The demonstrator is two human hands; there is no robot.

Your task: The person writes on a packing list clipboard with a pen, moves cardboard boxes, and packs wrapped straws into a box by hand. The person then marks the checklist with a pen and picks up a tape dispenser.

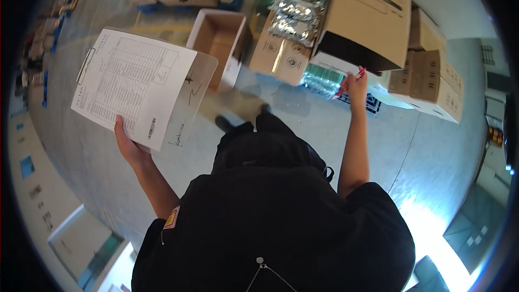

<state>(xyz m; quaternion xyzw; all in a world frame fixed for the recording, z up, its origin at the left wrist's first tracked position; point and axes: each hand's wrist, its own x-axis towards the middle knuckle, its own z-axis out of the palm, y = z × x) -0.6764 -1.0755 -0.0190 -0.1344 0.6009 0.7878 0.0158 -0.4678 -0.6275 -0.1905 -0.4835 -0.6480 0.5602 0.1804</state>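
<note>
1. Pinching the lower edge of a clipboard, the left hand holds it tilted at the left of my view, thumb on top.
2. On the clipboard lies a white printed sheet with a table and a barcode.
3. Right of it, I see an open carton on the grey floor.
4. Next comes a taped carton bearing silver packets, beside a large brown box.
5. Just in front of that box in my view, the right hand is closed around a red pen, well apart from the clipboard.
6. Farthest right, I see brown cartons.
</note>
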